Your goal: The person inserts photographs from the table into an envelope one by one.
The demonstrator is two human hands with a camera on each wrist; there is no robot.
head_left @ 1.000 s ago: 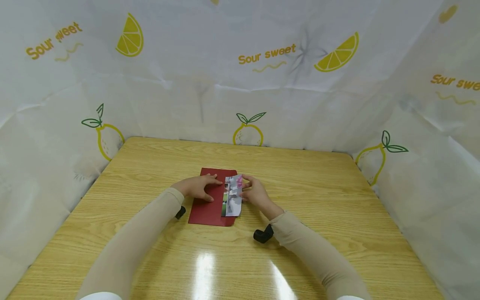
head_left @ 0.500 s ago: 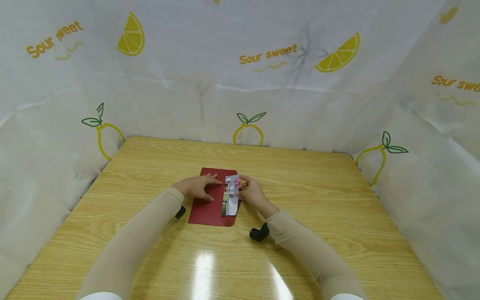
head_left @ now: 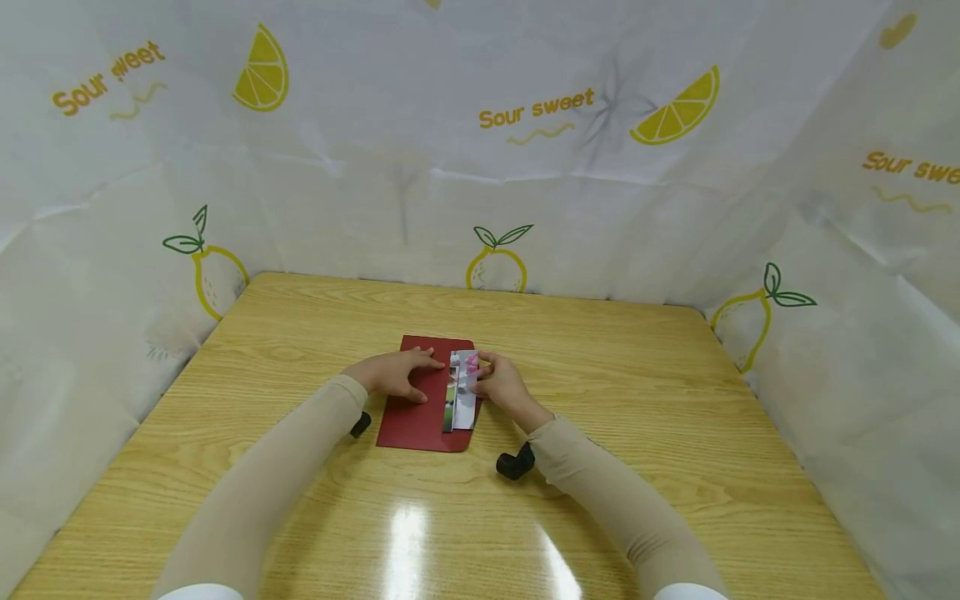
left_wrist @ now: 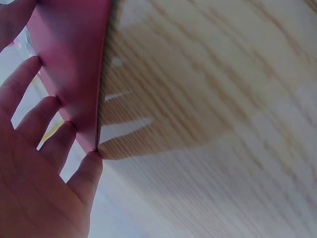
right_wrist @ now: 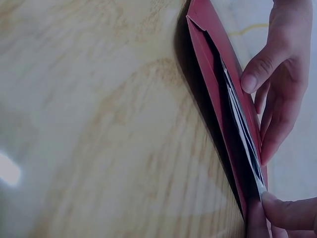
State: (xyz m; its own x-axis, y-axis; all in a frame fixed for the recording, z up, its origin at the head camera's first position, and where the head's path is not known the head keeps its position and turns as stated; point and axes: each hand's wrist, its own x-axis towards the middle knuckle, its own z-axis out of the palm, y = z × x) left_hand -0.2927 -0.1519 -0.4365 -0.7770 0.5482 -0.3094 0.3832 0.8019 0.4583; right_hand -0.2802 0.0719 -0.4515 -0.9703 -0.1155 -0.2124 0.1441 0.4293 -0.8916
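Observation:
A red paper envelope (head_left: 417, 427) lies flat on the table, its open side toward the right. Several printed photo cards (head_left: 465, 410) stick partway into that opening; the right wrist view shows the stacked edges of the cards (right_wrist: 241, 126) between the red layers. My left hand (head_left: 395, 374) rests on the envelope with fingers spread, and in the left wrist view the fingertips (left_wrist: 50, 102) press on its red surface (left_wrist: 74, 54). At the outer edge of the cards, my right hand (head_left: 508, 387) pinches them between thumb and fingers.
The wooden table (head_left: 637, 375) extends around the envelope on all sides. A white curtain (head_left: 360, 208) with lemon prints hangs behind and at both sides. Black wrist-worn devices show below the left wrist (head_left: 361, 425) and right wrist (head_left: 514, 462).
My right hand has moved a little left, and the photo cards sit slightly farther left over the envelope, with less of them showing. My left hand has stayed in place.

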